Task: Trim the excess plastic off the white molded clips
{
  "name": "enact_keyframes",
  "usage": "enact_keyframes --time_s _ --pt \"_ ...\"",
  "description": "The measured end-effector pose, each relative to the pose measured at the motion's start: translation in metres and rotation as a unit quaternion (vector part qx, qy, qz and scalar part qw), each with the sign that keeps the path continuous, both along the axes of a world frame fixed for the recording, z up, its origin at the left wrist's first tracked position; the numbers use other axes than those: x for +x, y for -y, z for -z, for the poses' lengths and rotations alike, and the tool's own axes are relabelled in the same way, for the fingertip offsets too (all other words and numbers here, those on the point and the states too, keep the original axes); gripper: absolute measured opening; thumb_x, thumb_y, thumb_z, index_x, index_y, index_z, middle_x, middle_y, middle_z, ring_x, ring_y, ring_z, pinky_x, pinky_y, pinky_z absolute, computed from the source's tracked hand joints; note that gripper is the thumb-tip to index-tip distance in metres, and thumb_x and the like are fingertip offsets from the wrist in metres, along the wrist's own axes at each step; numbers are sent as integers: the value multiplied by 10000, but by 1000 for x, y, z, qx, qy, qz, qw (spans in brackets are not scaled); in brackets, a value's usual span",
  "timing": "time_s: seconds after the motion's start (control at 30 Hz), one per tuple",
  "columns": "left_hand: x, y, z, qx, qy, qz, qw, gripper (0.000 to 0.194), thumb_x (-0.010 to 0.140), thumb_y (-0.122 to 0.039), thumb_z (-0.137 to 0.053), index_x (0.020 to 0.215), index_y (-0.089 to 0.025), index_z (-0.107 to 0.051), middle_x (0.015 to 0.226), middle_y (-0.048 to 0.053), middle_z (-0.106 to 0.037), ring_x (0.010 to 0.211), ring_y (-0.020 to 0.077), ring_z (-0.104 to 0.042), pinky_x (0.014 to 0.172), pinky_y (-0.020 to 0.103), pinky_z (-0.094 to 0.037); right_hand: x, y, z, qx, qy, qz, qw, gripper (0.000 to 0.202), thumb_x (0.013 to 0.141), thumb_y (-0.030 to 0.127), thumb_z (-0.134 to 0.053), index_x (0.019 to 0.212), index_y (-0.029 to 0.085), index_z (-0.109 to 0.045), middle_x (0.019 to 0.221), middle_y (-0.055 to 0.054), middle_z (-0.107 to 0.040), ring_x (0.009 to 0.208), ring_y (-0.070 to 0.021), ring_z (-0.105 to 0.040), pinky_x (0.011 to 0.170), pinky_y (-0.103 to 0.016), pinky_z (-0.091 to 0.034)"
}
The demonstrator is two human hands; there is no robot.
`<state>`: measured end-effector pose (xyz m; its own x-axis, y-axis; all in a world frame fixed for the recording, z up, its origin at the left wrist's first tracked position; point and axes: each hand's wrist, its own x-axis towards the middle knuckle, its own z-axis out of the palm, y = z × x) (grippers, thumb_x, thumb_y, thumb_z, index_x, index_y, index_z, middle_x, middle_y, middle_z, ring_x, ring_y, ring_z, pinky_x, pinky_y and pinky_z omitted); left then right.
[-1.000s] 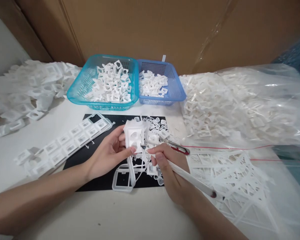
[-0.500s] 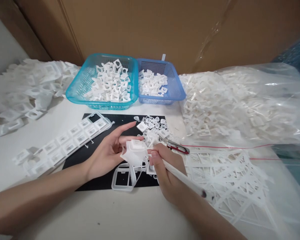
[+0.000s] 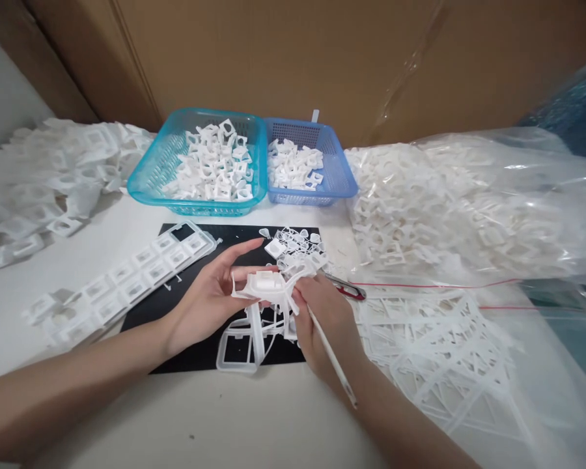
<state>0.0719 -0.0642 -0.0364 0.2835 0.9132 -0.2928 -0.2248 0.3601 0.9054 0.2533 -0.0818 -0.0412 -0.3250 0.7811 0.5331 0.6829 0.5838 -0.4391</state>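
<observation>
My left hand [image 3: 202, 303] grips a white plastic part [image 3: 267, 280] with a raised square block between thumb and fingers, the index finger stretched out above it. In my right hand [image 3: 329, 319] is a slim white stick [image 3: 329, 345], its narrow end pointing down toward the wrist. The right fingertips also meet the part's right side, where a thin white flap curves up. Below them, a translucent white frame [image 3: 237, 368] lies on the black mat [image 3: 195, 355]. A red-handled cutter [image 3: 349, 290] lies partly behind my right hand.
Behind stand a teal basket [image 3: 151, 156] and a blue basket [image 3: 339, 176] with small white parts. A slotted white tray [image 3: 131, 277] lies left. Loose scraps [image 3: 297, 244] pile on the mat. Bagged parts [image 3: 420, 208] and lattice-like offcuts [image 3: 449, 345] fill the right; more parts [image 3: 78, 156] heap left.
The white part has tipped so its block faces up more, and a flap shows at its right. The stick has swung steeper, and my right hand has closed in on the part.
</observation>
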Motion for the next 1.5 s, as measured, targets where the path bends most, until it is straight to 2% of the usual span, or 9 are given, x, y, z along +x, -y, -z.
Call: enact_keyframes --time_s 0.1,0.2,0.33,0.57,0.9,1.03,1.13,1.3,1.5 --pt "2 -1 -1 -5 -1 -12 1000 792 630 -103 -790 1325 -204 -423 936 52 -771 938 243 -720 783 327 -582 0 0 1 14 16 -9 1000 227 914 73 -379 763 204 -485 640 -29 -521 627 -185 -440 590 -301 -374" --pt "3 -1 0 -4 -17 -29 999 765 596 -70 -779 1267 -212 -440 891 19 -761 777 204 -725 696 294 -571 0 1 -1 28 27 -10 999 222 909 63 -388 774 199 -501 642 -34 -534 629 -189 -439 591 -306 -377" --pt "1 0 5 2 -50 -50 997 547 586 -45 -772 1028 -209 -494 737 -52 -691 611 134 -662 561 213 -510 1 1 -2 40 24 0 999 226 917 71 -399 764 195 -509 636 -34 -545 619 -184 -428 584 -301 -374" --pt "-6 0 11 9 18 32 999 415 760 -151 -740 1085 -221 -493 705 -54 -667 575 91 -621 563 178 -481 0 0 -1 19 -3 12 1000 220 929 108 -398 778 182 -540 647 -33 -554 622 -179 -466 581 -294 -384" --pt "-7 -6 11 11 43 82 996 397 753 -174 -761 1086 -191 -546 758 0 -718 664 143 -690 599 210 -513 0 1 -3 -17 5 48 999 210 919 136 -392 806 191 -560 662 -21 -601 629 -171 -514 642 -309 -363" --pt "-6 -3 10 0 24 139 990 350 762 -135 -745 1068 -190 -585 835 15 -739 754 151 -713 708 238 -539 0 0 -3 -25 23 84 996 202 868 110 -406 780 188 -570 605 -1 -584 576 -162 -527 654 -313 -340" --pt "-6 -1 10 -15 39 165 985 310 796 -136 -720 1073 -207 -603 875 5 -742 790 138 -716 765 240 -540 2 -1 -1 -23 21 79 996 206 862 115 -409 750 193 -563 575 8 -574 537 -157 -521 642 -311 -335" --pt "-10 -1 15 -6 121 158 980 403 804 -156 -734 1160 -250 -570 830 1 -758 762 153 -732 703 231 -558 4 0 -1 -41 -11 71 997 182 897 152 -427 853 187 -600 642 -4 -623 568 -154 -545 685 -316 -361" --pt "-11 -4 20 -6 158 168 973 411 817 -202 -733 1193 -286 -590 911 26 -766 820 166 -726 662 207 -551 3 -1 -7 -93 -56 77 991 275 906 172 -401 672 204 -543 517 21 -523 521 -153 -503 614 -308 -344"
